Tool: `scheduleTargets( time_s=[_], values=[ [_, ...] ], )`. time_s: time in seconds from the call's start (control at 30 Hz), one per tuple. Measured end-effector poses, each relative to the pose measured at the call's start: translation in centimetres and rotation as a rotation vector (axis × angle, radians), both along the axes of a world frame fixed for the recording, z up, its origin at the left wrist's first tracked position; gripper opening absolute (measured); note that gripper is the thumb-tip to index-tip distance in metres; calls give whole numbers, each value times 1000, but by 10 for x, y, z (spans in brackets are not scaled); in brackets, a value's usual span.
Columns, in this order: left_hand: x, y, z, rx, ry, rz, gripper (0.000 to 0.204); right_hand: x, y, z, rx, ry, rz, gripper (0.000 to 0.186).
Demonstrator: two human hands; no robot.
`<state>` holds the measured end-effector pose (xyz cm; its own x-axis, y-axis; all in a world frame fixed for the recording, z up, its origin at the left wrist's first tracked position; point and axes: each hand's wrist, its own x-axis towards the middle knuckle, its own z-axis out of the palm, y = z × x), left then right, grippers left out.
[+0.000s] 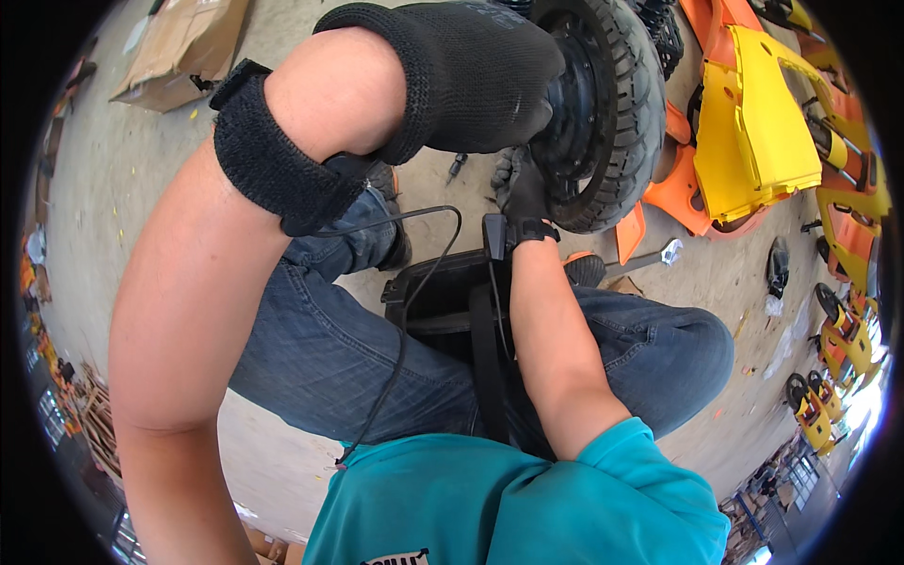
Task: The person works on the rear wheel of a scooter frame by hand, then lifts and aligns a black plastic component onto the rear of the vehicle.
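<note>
A black rubber wheel point(629, 104) with a dark hub stands upright in front of me, above my knees. My left hand point(471, 75), in a black knit glove, presses on the hub side of the wheel from above. My right hand point(524, 193), also in a black glove, reaches under the left one and grips the lower part of the hub. What its fingers hold there is hidden. A black strap sits on each wrist. A black plastic seat or case point(443, 297) lies between my legs, with a thin black cable point(405, 330) running over it.
Yellow and orange plastic body panels point(753, 122) lie at the right of the wheel. An adjustable wrench point(650, 259) and a small tool point(457, 167) lie on the concrete floor. A cardboard box point(184, 47) sits far left. Small yellow vehicles point(829, 367) stand at the right rim.
</note>
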<state>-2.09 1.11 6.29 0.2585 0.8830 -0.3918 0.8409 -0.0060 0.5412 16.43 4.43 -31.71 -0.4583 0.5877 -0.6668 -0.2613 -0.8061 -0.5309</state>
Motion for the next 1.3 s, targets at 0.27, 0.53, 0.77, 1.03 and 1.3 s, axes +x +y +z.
scheduleTargets(
  time_s=[0.27,0.53,0.77,1.03,1.3],
  values=[
    [-5,-7,4,40,-46,9,26,4,2,-6,-32,89,-2,19],
    [-8,-11,6,55,-68,1,27,-11,-5,-2,178,-159,-127,22],
    [-10,-13,4,30,-59,34,27,-21,-6,3,306,-357,-60,29],
    [-14,-9,0,5,-72,27,28,-19,-1,-17,237,-274,-74,20],
    [-14,-7,6,-76,-53,19,28,2,27,-27,-440,355,-35,24]
  ],
)
